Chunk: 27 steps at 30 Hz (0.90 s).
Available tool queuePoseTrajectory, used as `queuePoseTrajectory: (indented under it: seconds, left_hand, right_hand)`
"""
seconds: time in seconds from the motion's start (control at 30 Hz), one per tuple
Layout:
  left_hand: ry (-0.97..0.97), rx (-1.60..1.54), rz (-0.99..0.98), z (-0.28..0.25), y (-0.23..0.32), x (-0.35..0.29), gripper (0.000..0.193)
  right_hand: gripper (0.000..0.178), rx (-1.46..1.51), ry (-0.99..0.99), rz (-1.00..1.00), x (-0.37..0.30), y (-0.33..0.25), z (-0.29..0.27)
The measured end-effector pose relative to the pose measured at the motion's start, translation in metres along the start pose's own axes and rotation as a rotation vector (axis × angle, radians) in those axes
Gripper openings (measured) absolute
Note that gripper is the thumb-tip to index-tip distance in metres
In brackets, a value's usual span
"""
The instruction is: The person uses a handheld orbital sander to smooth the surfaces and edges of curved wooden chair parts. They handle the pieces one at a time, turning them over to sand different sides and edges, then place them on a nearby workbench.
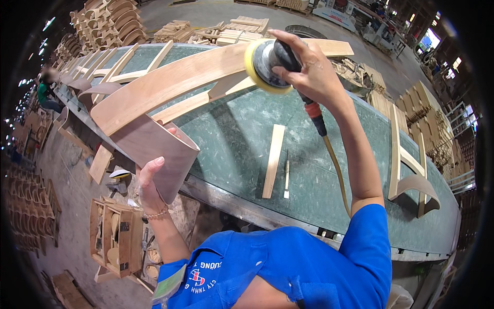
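Note:
My right hand [315, 68] is wrapped round the black grip of an air sander [263, 62]. The sander's yellow-edged round pad is tilted up against the long curved rail [195, 67] of a pale wooden frame. A thin hose [335, 162] trails from the sander's red and black coupling toward the table. At the rail's near left end, a bent, thin wooden panel [162, 149] joins the frame. My left hand [149, 185] grips this panel, thumb on the near side and some fingertips showing over its top edge. The frame slants above the green worktable [231, 134].
On the table lie a flat wood strip [274, 160] and a slim pale-handled tool [287, 175]. Another frame [411, 165] stands at the right, and several more [113, 64] at the far left. A wooden caddy [117, 237] is below left. A person [46, 92] is at the far left.

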<state>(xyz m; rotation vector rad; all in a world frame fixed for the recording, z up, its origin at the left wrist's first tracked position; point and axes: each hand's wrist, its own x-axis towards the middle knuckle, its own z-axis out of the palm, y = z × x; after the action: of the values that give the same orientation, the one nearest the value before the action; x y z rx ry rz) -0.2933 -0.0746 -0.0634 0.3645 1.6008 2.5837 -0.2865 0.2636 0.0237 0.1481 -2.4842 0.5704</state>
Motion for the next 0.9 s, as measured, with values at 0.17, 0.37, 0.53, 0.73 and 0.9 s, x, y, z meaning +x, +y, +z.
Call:
queuePoseTrajectory:
  seconds: [0.17, 0.37, 0.53, 0.73, 0.9]
  left_hand:
    - [-0.001, -0.010, 0.011, -0.003, -0.002, 0.000, 0.074]
    - [-0.033, 0.032, 0.018, -0.009, 0.000, 0.000, 0.076]
    - [-0.062, -0.059, -0.067, 0.004, -0.014, -0.007, 0.080]
    - [-0.023, -0.027, -0.003, -0.007, -0.017, -0.018, 0.070]
    - [0.055, -0.021, 0.026, 0.002, -0.009, -0.014, 0.071]
  right_hand:
    - [0.064, -0.009, 0.006, -0.017, -0.008, -0.002, 0.006]
    - [0.071, 0.006, 0.012, 0.007, 0.006, 0.021, 0.002]
    - [0.077, -0.112, -0.148, 0.063, 0.087, 0.069, -0.042]
    - [0.076, 0.187, -0.468, -0.334, 0.112, -0.050, 0.006]
    - [0.067, 0.013, -0.046, -0.470, 0.042, -0.096, 0.037]
